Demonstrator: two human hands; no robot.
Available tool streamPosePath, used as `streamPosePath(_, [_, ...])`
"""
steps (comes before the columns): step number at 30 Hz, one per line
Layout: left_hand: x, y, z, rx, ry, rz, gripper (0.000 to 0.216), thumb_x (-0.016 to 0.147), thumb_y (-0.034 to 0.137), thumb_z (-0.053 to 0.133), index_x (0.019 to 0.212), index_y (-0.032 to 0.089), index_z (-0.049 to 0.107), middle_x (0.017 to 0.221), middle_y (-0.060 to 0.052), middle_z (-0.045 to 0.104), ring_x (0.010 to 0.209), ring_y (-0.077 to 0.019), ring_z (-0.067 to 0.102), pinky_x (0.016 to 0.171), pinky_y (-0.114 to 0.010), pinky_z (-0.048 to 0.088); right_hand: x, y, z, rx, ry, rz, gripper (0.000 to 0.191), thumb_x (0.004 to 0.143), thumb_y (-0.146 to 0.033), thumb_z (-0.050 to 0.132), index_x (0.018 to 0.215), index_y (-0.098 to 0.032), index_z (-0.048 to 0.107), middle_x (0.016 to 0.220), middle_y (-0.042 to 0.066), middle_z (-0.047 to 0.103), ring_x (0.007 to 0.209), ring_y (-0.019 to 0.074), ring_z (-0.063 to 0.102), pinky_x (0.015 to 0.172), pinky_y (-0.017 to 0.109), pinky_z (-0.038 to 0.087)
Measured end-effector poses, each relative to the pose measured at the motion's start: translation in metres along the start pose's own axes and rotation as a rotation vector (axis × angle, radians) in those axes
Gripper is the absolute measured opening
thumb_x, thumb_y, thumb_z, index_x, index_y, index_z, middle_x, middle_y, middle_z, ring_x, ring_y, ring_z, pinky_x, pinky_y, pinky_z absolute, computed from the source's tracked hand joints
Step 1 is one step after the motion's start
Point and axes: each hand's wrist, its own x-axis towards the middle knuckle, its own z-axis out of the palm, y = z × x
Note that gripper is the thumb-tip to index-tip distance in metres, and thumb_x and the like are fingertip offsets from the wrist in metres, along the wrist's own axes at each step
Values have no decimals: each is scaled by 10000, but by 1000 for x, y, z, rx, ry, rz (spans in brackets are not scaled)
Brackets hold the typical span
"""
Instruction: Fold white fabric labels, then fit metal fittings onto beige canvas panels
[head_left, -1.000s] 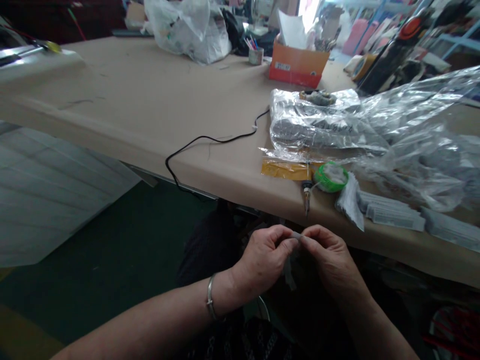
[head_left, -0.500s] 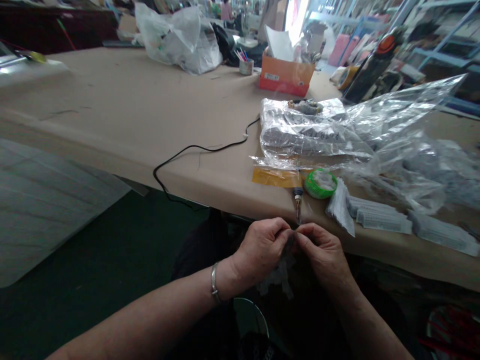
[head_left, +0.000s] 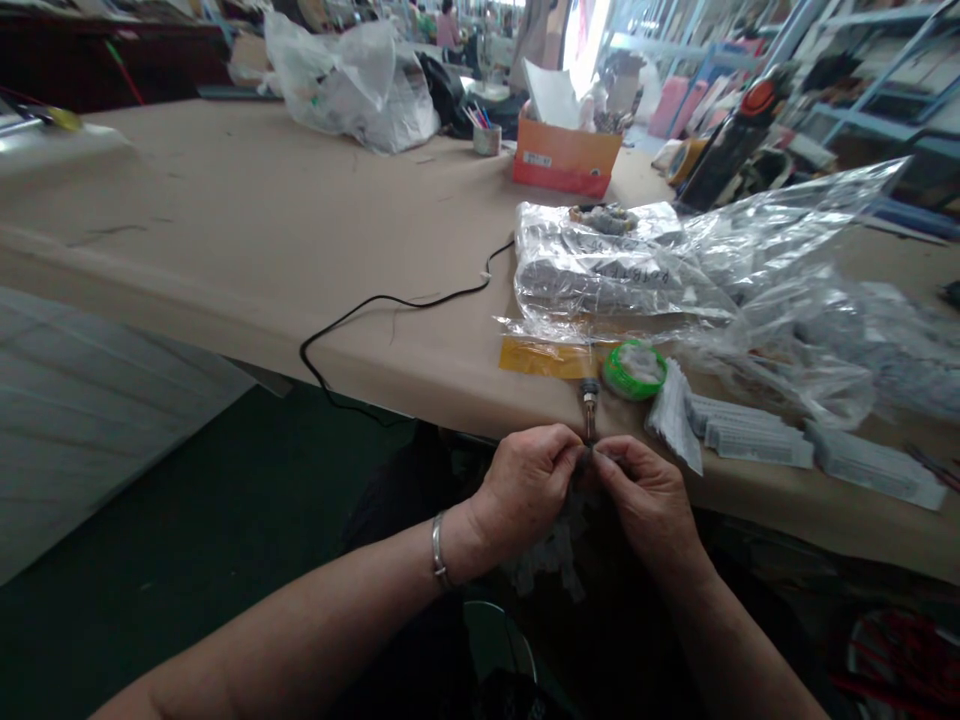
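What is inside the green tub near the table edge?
White fluffy wadding fills the green tub, so its bottom is hidden. The left hand and right hand pinch a small grey piece nearby.

Left half of the table (head_left: pixel 247 220) is wide open, just a cable (head_left: pixel 390 300). Right side's jammed: bags (head_left: pixel 750 290), spool (head_left: pixel 634 369), and probably a soldering iron (head_left: pixel 589 405) poking over the edge.

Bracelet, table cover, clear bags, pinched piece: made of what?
Bracelet: likely metal, silvery, polished glint.
Table cover: matte tan sheet, probably paper or card, creased over the edge.
Clear bags: thin glossy plastic film, crinkled with bright highlights.
Small piece pinched between left hand and right hand: hidden, cannot tell.
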Motion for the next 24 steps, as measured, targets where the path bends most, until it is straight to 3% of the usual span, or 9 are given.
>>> streamPosePath(13, [3, 0, 0, 68, 36, 54, 206, 909, 227, 458, 776, 187, 611, 739, -18, 633, 682, -128, 560, 672, -232, 416, 1, 0, -3, -139, 3, -49, 155, 837, -344, 612, 818, -193, 639, 672, -16, 612, 619, 131, 565, 591, 227, 452])
streamPosePath(24, [-6, 1, 1, 92, 101, 186, 168, 885, 156, 499, 770, 160, 620, 704, -10, 618, 648, -103, 555, 627, -209, 412, -10, 4, -3, -272, 77, -217, 114, 874, -300, 583, 841, -212, 649, 678, -32, 638, 617, 113, 594, 596, 204, 468])
